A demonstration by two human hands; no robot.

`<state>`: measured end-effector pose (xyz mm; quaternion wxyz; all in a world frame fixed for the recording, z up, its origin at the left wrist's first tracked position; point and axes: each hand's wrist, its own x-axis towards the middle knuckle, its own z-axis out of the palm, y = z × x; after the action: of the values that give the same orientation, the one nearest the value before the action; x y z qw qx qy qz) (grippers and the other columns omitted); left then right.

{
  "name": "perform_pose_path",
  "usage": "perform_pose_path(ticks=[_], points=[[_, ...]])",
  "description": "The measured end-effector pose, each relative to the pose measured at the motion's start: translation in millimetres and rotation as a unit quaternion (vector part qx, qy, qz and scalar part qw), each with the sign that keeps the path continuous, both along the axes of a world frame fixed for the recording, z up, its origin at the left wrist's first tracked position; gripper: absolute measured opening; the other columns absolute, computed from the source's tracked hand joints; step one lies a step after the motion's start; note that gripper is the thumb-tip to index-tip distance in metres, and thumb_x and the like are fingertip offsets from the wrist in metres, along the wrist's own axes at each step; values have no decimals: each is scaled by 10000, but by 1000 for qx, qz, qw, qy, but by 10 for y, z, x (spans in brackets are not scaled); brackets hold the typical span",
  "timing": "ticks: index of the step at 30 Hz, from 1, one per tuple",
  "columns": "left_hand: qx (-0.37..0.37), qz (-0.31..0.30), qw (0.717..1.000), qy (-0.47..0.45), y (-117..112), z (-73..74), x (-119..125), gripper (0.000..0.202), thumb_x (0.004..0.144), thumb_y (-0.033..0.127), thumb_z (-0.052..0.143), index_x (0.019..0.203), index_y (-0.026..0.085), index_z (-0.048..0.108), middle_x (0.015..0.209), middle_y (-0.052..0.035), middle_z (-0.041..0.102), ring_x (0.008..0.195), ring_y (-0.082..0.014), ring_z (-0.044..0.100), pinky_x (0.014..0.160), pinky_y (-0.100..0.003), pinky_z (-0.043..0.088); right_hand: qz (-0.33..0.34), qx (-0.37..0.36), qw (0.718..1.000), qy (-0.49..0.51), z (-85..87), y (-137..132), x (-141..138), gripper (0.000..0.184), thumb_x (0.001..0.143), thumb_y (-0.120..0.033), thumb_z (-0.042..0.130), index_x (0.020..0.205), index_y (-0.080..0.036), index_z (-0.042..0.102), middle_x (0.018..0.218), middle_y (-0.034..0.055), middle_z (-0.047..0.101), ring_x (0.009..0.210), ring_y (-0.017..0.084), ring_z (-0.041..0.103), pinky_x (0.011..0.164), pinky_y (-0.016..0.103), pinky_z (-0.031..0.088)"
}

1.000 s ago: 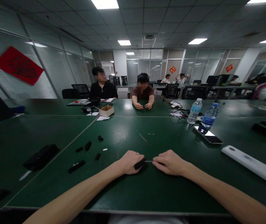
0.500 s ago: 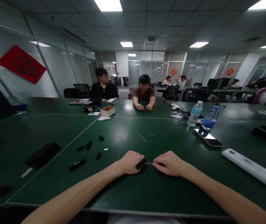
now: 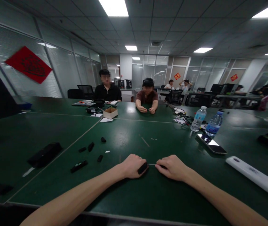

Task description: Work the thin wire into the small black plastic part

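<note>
Black oblong piece (image 3: 142, 168) (matte), left hand (image 3: 132, 166); thin pin (image 3: 151, 164), right hand (image 3: 171, 167).

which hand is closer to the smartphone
Right. The right hand, pinching a thin pin, is down-left of the smartphone; the left hand, gripping a small black part, sits farther left beyond it.

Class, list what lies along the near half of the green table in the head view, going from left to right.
From the left: black pouch → flat black strip → small black piece → left hand → black part in its grip → thin pin → right hand pinching it → phone → long white device.
</note>
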<state>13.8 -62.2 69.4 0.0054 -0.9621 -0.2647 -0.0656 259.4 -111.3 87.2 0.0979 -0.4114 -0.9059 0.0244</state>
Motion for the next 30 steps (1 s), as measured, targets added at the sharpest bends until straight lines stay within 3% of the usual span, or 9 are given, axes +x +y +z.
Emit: perform_pose_path(ticks=[21, 30], points=[[-6, 6, 1000, 21, -7, 24, -10, 218, 886, 369, 467, 836, 193, 585, 742, -54, 678, 637, -199, 648, 616, -295, 498, 32, -11, 999, 14, 40, -55, -49, 356, 993, -364, 368, 878, -193, 658, 714, 1, 643, 601, 102, 560, 631, 215, 380], [5, 11, 1000, 27, -35, 56, 6, 224, 886, 381, 458, 840, 199, 580, 746, -62, 680, 641, -217, 658, 614, -309, 504, 15, -7, 1000, 8, 66, -73, -52, 341, 986, -351, 378, 868, -197, 658, 715, -2, 648, 594, 107, 567, 646, 221, 390]])
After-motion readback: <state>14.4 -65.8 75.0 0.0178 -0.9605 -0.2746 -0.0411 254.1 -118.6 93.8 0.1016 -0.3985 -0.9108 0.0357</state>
